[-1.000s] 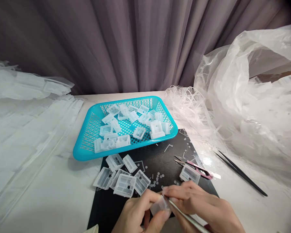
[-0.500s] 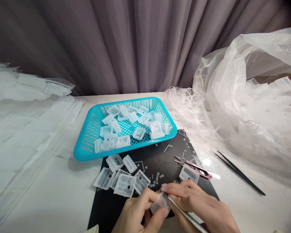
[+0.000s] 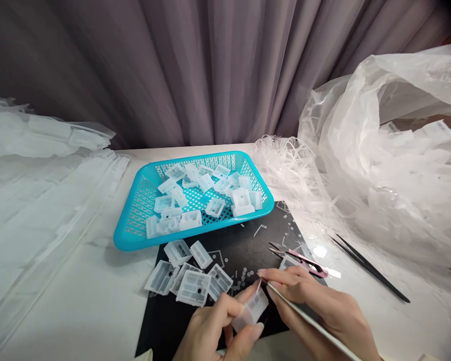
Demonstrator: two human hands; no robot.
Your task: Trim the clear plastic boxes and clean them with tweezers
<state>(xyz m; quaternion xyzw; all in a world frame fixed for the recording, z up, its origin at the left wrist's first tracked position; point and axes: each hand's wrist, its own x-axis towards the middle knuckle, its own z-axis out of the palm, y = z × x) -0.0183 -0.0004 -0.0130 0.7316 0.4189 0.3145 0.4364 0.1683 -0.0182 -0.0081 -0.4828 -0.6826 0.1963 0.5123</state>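
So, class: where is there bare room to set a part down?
Bare: the white table between the sheets, basket and mat; a strip between snips and tweezers. Crowded: the mat's left, with loose parts, and its front, where the left hand holds a part, the right hand a tool.

Big grey-purple curtain (image 3: 210, 70) in long soft folds all across the back, dark at the top corners. White smooth desk (image 3: 78, 311) in front, right up against it. Soft light, one bright spot (image 3: 319, 249) on the right.
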